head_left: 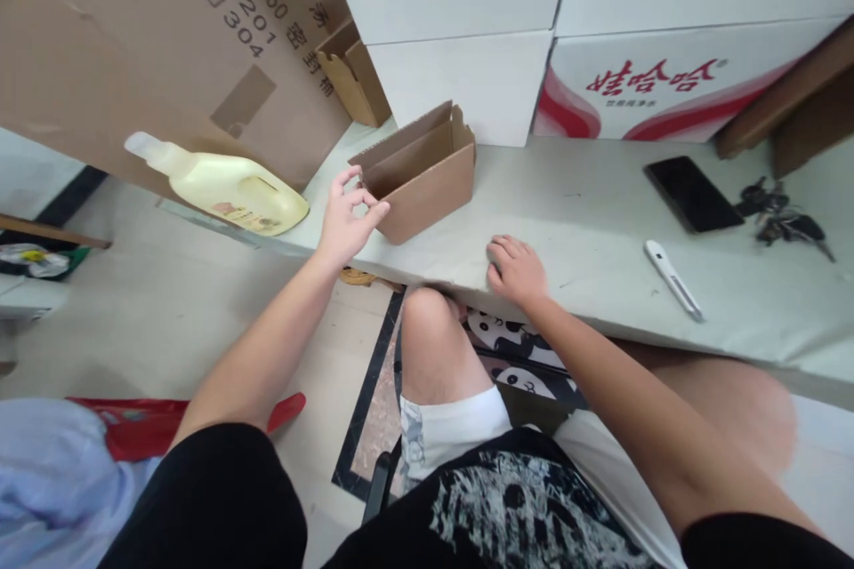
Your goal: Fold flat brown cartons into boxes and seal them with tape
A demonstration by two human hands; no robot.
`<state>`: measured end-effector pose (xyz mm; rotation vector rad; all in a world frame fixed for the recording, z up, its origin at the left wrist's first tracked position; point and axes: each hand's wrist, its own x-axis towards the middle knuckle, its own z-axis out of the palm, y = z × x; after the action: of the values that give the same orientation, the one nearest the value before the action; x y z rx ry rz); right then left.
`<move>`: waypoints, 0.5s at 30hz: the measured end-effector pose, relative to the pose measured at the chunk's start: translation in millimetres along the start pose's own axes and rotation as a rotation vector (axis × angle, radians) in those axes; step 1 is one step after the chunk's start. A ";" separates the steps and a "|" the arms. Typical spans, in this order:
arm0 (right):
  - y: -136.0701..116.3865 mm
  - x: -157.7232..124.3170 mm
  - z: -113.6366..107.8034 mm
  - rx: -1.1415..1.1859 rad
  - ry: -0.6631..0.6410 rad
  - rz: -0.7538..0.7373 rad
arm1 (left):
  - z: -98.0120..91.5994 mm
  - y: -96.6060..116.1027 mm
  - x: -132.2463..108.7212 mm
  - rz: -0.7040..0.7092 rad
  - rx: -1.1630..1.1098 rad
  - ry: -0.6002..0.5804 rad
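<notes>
On the pale covered table a small brown cardboard box (431,200) stands with its top open. My left hand (348,218) is at the box's left end, fingers bent and spread, thumb apart. Its fingertips are by the rim; whether they touch it I cannot tell. My right hand (517,269) rests on the table's front edge, to the right of the box. Its fingers are loosely bent against the surface, and I see nothing held in them. A white utility knife (672,280) lies further right.
A pale yellow detergent bottle (233,191) lies at the table's left end. Behind are a large cardboard sheet (166,36), another small carton (357,76) and stacked white boxes (460,84). A black phone (692,193) and keys (787,218) lie at the right.
</notes>
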<state>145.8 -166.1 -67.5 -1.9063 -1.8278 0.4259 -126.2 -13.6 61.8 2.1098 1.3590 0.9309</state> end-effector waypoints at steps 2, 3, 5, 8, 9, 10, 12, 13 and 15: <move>8.2 -7.2 -7.0 0.050 0.033 0.023 | 11.4 15.0 -8.3 0.037 -0.067 -0.082; 13.8 -11.9 -12.7 0.084 0.073 0.040 | 17.1 23.3 -11.3 0.052 -0.100 -0.123; 27.2 -22.9 -29.1 0.176 0.207 0.074 | 28.7 41.6 -15.8 0.077 -0.160 -0.214; 49.0 -39.6 -63.3 0.272 0.442 0.075 | 46.9 70.8 -20.2 0.116 -0.221 -0.345; 55.3 -44.8 -75.8 0.289 0.511 0.062 | 53.3 80.0 -21.6 0.133 -0.238 -0.379; 60.6 -49.6 -88.1 0.306 0.568 0.042 | 59.8 88.5 -22.9 0.151 -0.254 -0.408; 67.8 -58.6 -110.6 0.324 0.637 -0.004 | 72.5 102.8 -26.0 0.185 -0.284 -0.460; 69.6 -62.7 -120.2 0.321 0.652 -0.025 | 78.3 108.7 -27.7 0.199 -0.300 -0.479; 70.6 -70.2 -134.9 0.288 0.656 -0.058 | 88.1 117.8 -31.4 0.223 -0.321 -0.500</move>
<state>271.5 -252.0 2.8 -1.5436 -1.3026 0.0230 1.6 -91.8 75.1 2.0759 0.6888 0.5903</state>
